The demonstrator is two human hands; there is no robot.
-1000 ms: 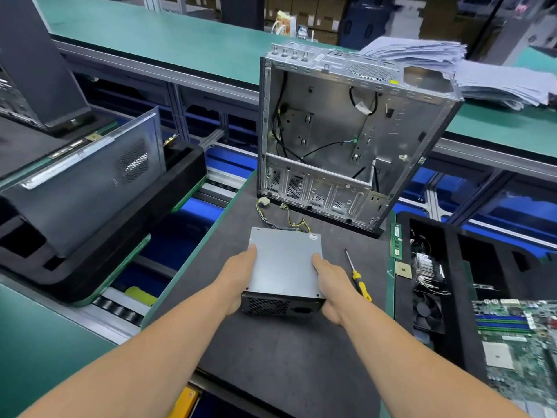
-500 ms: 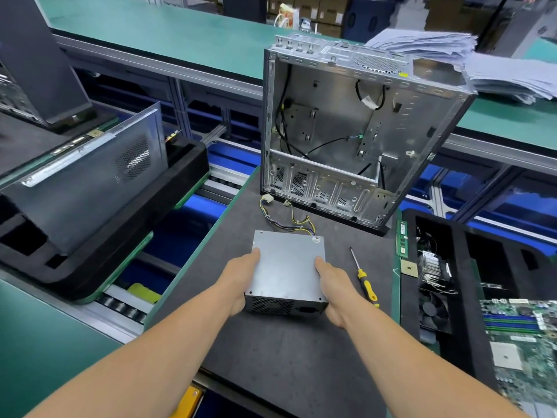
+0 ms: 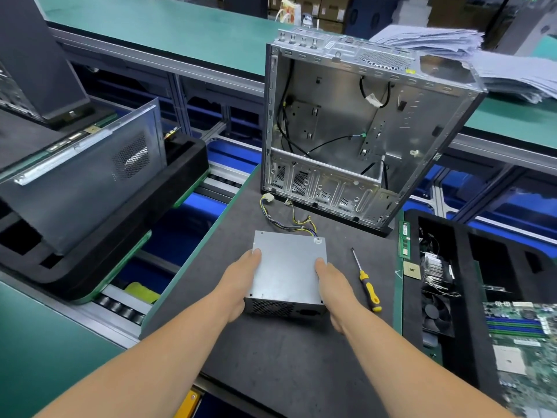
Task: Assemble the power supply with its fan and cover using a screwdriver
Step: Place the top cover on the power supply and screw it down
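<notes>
Left hand [image 3: 239,282]: grips the left side of the power supply [image 3: 289,270], thumb on its top.
Right hand [image 3: 337,292]: grips the right side likewise.
Power supply: on the dark worktop [image 3: 271,357], between both hands' fingers.
Screwdriver [image 3: 366,282]: just right of the right-hand fingers, lying untouched.
Open case [image 3: 355,128]: upright beyond the fingers.

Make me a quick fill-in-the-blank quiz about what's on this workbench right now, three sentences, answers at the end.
1. Both hands, left hand and right hand, hold the sides of the ____.
2. The screwdriver on the mat has a ____ handle.
3. The power supply's wires trail toward the open computer ____.

Answers: power supply; yellow; case
</notes>
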